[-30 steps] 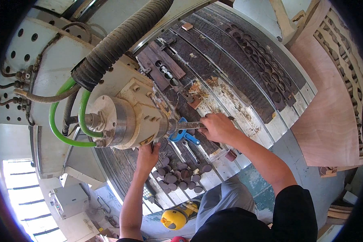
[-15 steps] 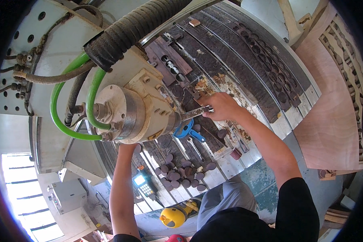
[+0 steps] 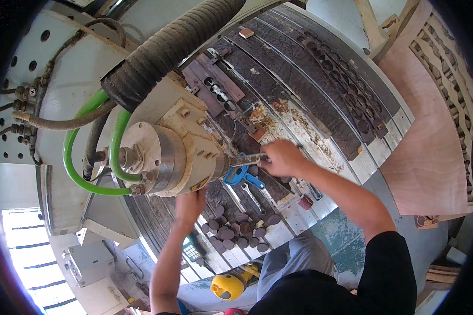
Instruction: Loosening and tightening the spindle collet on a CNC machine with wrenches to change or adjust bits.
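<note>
Right hand (image 3: 283, 157) grips a flat silver metal wrench (image 3: 247, 159) at the cream spindle housing (image 3: 165, 152); left hand (image 3: 190, 203) presses beneath it, grip unclear.

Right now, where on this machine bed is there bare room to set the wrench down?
The pale slats right of the right hand, below the long dark cut-out strip, are bare. The big plywood sheet is free too. Crowded: the pile of dark round offcuts below the left hand, and around the blue clamp and loose spanner.

Spindle housing (image 3: 168, 152) blocks left; bare bed slats (image 3: 320, 131) open right.
</note>
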{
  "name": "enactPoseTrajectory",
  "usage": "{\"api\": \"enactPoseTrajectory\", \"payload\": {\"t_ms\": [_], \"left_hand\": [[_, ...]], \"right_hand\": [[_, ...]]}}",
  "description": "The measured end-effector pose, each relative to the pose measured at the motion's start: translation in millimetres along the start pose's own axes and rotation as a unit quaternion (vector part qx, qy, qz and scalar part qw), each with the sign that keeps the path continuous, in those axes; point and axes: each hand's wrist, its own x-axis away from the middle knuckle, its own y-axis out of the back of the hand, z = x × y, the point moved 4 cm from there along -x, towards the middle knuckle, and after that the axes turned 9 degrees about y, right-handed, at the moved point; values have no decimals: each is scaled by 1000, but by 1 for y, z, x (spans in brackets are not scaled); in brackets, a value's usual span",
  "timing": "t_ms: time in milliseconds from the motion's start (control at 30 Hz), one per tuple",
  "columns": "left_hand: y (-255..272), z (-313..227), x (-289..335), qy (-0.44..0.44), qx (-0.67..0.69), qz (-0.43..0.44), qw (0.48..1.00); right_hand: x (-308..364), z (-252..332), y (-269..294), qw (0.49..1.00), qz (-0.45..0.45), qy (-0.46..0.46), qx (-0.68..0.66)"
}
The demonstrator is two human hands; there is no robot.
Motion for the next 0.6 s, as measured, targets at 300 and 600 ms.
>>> {"api": "enactPoseTrajectory", "payload": {"t_ms": [300, 600], "left_hand": [[-36, -77, 32, 328, 751, 213, 533], [-66, -173, 9, 354, 837, 85, 408]], "right_hand": [[52, 33, -119, 742, 28, -60, -668], [44, 86, -307, 360, 50, -88, -928]]}}
